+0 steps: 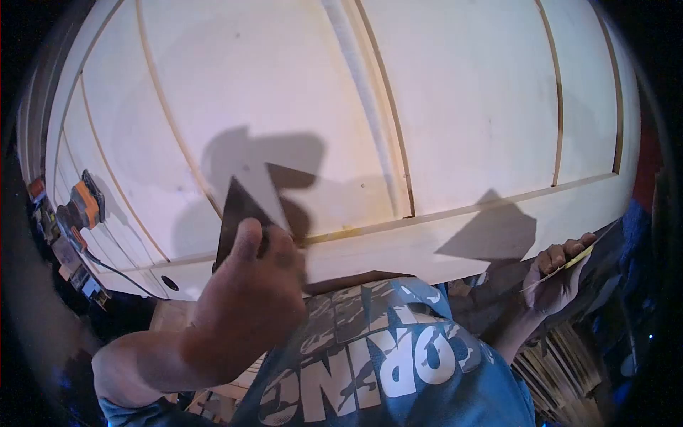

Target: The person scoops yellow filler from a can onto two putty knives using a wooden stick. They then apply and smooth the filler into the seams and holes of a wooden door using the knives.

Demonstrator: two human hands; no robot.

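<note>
Filling our view, the white panelled door (284,85) lies under our left hand (249,306), clamped on a dark scraper (238,213), our right hand (551,285) pinching a thin yellow blade (573,260) at its near edge, an orange sander (85,203) far left.

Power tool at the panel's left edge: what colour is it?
The power tool is orange with black parts; the head view shows it best.
</note>
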